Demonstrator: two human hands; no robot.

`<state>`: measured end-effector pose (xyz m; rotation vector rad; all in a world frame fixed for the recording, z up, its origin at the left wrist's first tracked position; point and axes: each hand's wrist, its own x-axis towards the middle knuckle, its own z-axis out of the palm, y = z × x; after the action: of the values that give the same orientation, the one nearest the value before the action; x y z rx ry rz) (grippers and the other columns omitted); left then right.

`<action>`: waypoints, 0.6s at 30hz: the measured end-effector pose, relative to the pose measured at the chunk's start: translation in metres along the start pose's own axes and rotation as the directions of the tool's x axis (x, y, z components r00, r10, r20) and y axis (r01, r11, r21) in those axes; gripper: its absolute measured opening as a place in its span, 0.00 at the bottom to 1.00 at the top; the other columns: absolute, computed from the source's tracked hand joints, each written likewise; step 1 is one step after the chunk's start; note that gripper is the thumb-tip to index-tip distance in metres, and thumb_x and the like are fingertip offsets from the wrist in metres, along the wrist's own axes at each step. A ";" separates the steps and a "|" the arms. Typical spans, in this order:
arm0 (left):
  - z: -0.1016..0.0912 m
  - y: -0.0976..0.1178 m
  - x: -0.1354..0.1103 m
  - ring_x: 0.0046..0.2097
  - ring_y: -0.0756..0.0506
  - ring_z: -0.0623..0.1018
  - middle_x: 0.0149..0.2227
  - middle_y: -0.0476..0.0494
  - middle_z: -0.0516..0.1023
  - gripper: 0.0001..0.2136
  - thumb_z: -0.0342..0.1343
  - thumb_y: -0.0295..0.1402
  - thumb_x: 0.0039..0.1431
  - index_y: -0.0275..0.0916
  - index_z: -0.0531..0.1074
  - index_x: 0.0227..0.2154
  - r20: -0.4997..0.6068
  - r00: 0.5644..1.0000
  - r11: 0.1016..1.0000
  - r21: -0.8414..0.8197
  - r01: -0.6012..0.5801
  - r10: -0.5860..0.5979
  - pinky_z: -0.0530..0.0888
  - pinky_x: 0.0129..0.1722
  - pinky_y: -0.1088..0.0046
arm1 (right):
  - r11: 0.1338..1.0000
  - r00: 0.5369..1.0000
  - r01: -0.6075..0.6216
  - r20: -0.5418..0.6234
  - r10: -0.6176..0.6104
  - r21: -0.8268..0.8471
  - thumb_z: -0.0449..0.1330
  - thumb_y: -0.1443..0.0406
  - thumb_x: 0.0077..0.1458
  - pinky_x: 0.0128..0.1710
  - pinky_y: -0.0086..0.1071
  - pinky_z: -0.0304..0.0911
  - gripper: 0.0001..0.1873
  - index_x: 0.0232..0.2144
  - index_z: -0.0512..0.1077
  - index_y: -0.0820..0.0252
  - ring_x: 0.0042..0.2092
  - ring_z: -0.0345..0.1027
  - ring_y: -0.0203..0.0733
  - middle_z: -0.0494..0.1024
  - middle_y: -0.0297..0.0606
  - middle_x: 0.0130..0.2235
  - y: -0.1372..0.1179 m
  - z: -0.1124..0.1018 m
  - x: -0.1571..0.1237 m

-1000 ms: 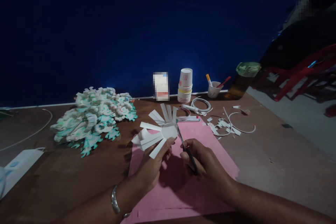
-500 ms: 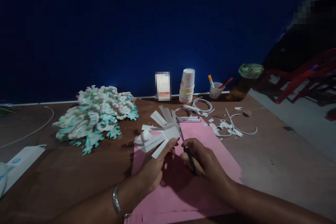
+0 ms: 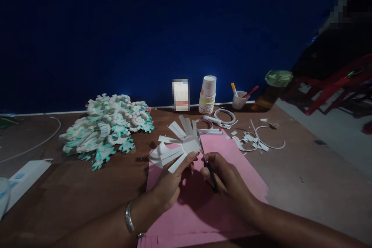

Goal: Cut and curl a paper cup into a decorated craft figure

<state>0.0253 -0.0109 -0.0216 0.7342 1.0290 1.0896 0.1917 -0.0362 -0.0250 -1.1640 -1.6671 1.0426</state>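
Between finger and thumb, my left hand (image 3: 177,178) grips a white paper cup cut into strips (image 3: 190,145), its strips fanned out around the round base. Dark-handled scissors (image 3: 209,170) sit in my right hand (image 3: 225,174), their blades pointing away from me along the cup's right edge. Whether the blades are apart or together I cannot tell. Both hands are above a pink sheet of paper (image 3: 200,217) on the brown table. Some of the fingers are hidden behind the cup and the scissor handles.
White and green paper cutouts (image 3: 107,128) are heaped at left, behind a white power strip (image 3: 29,178). Stacked paper cups (image 3: 207,95), a cup holding pens (image 3: 240,100) and a green-topped container (image 3: 277,79) line the back. Paper scraps (image 3: 255,141) and cut rings lie right.
The strips of the cup have tilted slightly in my left hand. Otherwise both hands and the scissors keep nearly the same place.
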 end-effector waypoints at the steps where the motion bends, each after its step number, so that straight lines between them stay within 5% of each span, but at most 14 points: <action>1: 0.000 -0.001 0.000 0.29 0.53 0.71 0.27 0.50 0.75 0.14 0.72 0.42 0.47 0.37 0.79 0.29 -0.002 1.000 1.000 -0.007 0.007 -0.007 0.69 0.31 0.78 | 1.000 1.000 0.000 0.003 0.000 0.006 0.54 0.57 0.65 0.24 0.27 0.52 0.10 0.42 0.60 0.55 0.25 0.54 0.34 0.64 0.25 0.25 0.000 0.000 0.001; 14: 0.003 0.007 0.000 0.26 0.54 0.68 0.25 0.51 0.73 0.14 0.71 0.42 0.48 0.36 0.78 0.29 0.014 1.000 1.000 -0.013 0.000 0.001 0.66 0.26 0.79 | 0.998 1.000 -0.017 0.014 0.016 0.060 0.53 0.57 0.67 0.24 0.26 0.52 0.09 0.42 0.60 0.55 0.24 0.54 0.33 0.63 0.24 0.24 0.002 0.003 -0.004; 18: 0.001 0.002 0.001 0.29 0.54 0.70 0.26 0.50 0.74 0.13 0.71 0.41 0.48 0.36 0.80 0.31 0.020 1.000 1.000 -0.012 -0.008 0.008 0.69 0.31 0.79 | 0.999 1.000 -0.013 -0.007 0.013 0.043 0.54 0.57 0.66 0.25 0.27 0.52 0.09 0.43 0.61 0.55 0.26 0.54 0.34 0.65 0.26 0.26 0.002 0.003 -0.001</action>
<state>0.0253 -0.0091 -0.0195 0.7382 1.0025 1.0925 0.1890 -0.0370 -0.0276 -1.1511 -1.6256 1.0755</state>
